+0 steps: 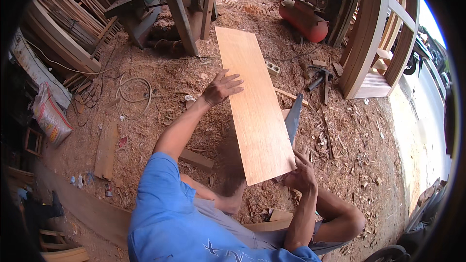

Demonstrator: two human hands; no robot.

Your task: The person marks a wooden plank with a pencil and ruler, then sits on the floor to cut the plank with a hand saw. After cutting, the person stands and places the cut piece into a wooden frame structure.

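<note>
Long plywood panel [252, 102], held above the sawdust-covered floor [160, 82]. The left hand [222, 88] lies open, fingers spread flat on the panel's left edge; the right hand [302, 172] grips its near corner (fingers curled beneath). A red compressor tank [303, 19] stands beyond, beside curved wooden frames [369, 34].

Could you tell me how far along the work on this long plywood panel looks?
Done: the plywood panel looks cut to a clean rectangle. In hand: the left hand rests on its left edge, the right hand grips the near corner. Left: it is not yet laid flat or joined to anything.
</note>
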